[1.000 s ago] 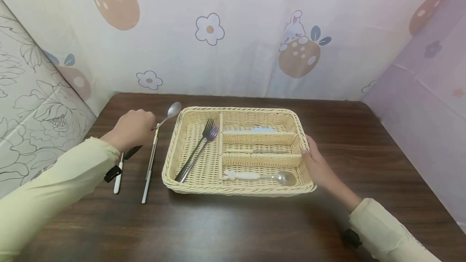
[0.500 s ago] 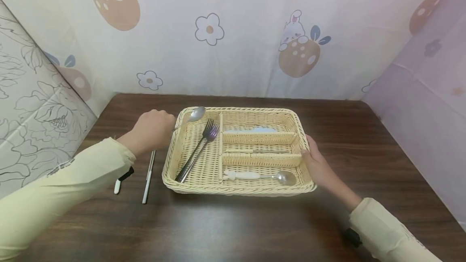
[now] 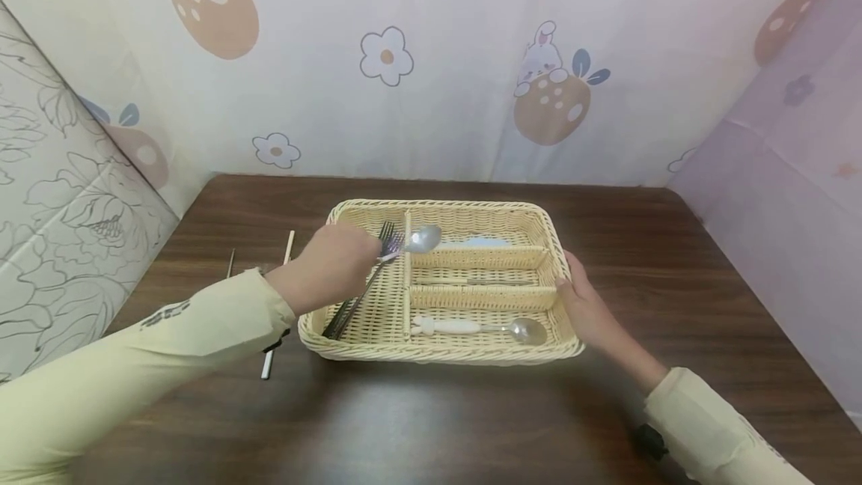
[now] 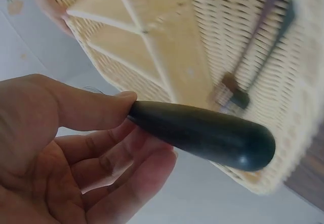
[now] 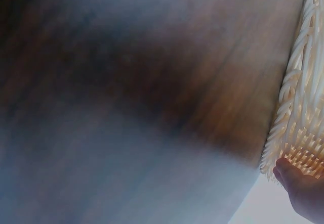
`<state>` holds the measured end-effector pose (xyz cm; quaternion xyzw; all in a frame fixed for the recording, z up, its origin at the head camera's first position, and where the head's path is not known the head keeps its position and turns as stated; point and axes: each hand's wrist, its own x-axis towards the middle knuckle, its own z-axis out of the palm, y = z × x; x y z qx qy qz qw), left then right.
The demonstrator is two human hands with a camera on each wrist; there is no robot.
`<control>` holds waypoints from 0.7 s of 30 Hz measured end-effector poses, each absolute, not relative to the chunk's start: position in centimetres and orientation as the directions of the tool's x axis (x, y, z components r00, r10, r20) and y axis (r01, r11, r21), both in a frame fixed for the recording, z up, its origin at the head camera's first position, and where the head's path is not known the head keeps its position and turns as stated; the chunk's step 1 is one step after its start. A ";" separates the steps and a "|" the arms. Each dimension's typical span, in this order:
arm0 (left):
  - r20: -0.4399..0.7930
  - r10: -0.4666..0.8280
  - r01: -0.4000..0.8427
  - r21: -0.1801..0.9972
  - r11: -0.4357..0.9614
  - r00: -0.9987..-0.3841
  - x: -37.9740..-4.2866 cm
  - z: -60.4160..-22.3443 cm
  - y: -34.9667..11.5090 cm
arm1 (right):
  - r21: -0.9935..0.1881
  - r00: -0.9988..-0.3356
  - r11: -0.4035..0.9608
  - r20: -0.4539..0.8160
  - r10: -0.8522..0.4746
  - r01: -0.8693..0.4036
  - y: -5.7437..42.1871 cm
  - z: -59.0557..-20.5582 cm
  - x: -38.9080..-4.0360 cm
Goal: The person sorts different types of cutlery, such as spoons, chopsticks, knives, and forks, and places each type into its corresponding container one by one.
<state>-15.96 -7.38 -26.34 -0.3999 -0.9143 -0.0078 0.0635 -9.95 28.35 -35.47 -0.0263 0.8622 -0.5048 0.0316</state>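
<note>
we see the left arm [image 3: 161,350] slanting in from the lower left, and the left hand [image 3: 330,264] above the left compartment [image 3: 387,313] of the wicker basket [image 3: 441,355], knuckles up. its thumb and fingers pinch a spoon [image 3: 423,239] by the dark rounded handle [image 4: 207,137]; the bowl points right, above the divider [image 3: 407,302]. we see the right arm [image 3: 633,358] angling in from the lower right, the right hand [image 3: 586,309] gripping the basket's right rim, thumb over the edge. two forks [image 3: 361,298] lie close together below the left hand.
</note>
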 end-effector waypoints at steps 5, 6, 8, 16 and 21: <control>0.100 0.772 0.776 -0.009 0.631 -0.627 -15.2 -26.1 -5.5 | -0.872 -0.997 0.489 -0.033 -0.070 -0.005 28.3 -35.6 -9.9; 0.096 0.780 0.783 -0.005 0.622 -0.619 -15.0 -26.1 -5.2 | -0.872 -0.997 0.489 -0.035 -0.068 -0.003 28.3 -35.6 -9.9; 0.083 0.791 0.794 0.013 0.608 -0.607 -14.7 -26.0 -4.6 | -0.874 -0.997 0.486 -0.037 -0.067 0.000 28.3 -35.7 -9.9; 0.049 0.840 0.841 0.005 0.541 -0.541 -13.9 -26.2 -2.1 | -0.882 -0.997 0.470 -0.026 -0.070 -0.010 28.4 -35.7 -9.9; 0.006 0.866 0.865 -0.039 0.500 -0.500 -13.4 -26.7 -0.3 | -0.883 -0.997 0.468 -0.018 -0.076 -0.020 28.3 -35.6 -9.8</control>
